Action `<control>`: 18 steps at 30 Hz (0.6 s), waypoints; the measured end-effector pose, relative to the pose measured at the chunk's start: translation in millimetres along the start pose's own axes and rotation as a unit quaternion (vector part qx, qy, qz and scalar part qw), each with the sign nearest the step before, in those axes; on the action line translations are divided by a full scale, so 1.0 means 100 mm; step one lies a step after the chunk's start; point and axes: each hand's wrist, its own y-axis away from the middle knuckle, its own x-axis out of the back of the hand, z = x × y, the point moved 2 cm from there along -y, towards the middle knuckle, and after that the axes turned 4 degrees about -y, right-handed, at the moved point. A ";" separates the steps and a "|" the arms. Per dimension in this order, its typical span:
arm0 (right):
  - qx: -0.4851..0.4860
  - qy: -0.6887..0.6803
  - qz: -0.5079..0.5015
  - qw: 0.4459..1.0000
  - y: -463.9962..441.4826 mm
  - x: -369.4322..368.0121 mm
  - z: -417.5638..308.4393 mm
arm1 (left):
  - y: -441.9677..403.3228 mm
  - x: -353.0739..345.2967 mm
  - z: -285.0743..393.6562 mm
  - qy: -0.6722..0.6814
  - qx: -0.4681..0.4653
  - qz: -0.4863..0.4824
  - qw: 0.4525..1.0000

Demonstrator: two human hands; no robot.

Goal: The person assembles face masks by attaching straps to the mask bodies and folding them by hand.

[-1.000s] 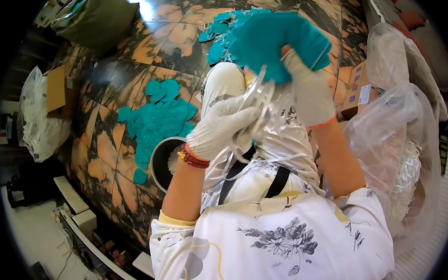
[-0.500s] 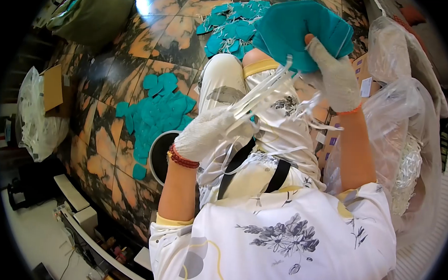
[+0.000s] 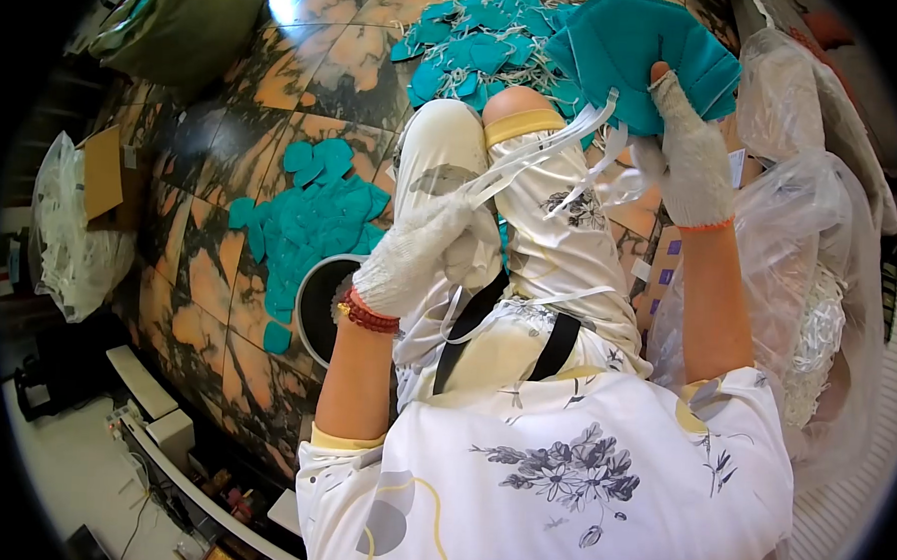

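Teal face masks (image 3: 634, 48), apparently a small stack, are gripped at the lower edge by my gloved right hand (image 3: 692, 161), thumb on the near face. White elastic straps (image 3: 544, 144) stretch from their lower left edge down to my gloved left hand (image 3: 420, 249). That hand is closed around the straps over my lap, and one loose strap loops below it. Beyond my knees lies a pile of strapped teal masks (image 3: 479, 46). Teal pieces without visible straps (image 3: 321, 219) are heaped on the floor to the left.
A round dark-bottomed container (image 3: 312, 314) stands beside my left forearm. At right, a clear plastic bag (image 3: 821, 226) holds white strap material (image 3: 816, 346). An open cardboard box (image 3: 103, 175) with plastic lining is far left; an olive bag (image 3: 179, 33) lies at upper left.
My right hand and the masks have shifted to the right. My left hand has turned and dropped slightly, and the straps between the hands now run straighter and closer together.
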 end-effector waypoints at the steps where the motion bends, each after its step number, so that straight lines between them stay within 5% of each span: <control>1: 0.006 0.021 -0.029 0.999 0.00 0.04 -0.02 | -0.01 0.02 0.00 -0.024 -0.017 0.015 0.999; 4: -0.021 0.003 -0.110 0.994 0.07 0.03 -0.12 | -0.07 0.02 0.04 -0.124 0.018 0.048 0.991; 6: -0.030 -0.008 -0.138 0.990 0.15 -0.02 -0.25 | -0.15 0.08 0.03 -0.356 -0.153 0.040 0.921; 8: -0.019 0.011 -0.125 0.992 0.23 -0.10 -0.35 | -0.21 0.07 0.01 -0.366 -0.195 0.055 0.908; 10: -0.017 0.033 -0.082 0.996 0.29 -0.18 -0.42 | -0.31 -0.10 -0.02 -0.161 -0.112 0.094 0.976; 14: -0.022 0.083 0.038 0.996 0.35 -0.27 -0.49 | -0.46 -0.30 -0.12 -0.037 -0.100 -0.021 0.994; 18: 0.020 0.048 -0.091 0.995 0.17 -0.02 -0.44 | -0.44 -0.37 -0.22 0.006 -0.022 -0.057 0.998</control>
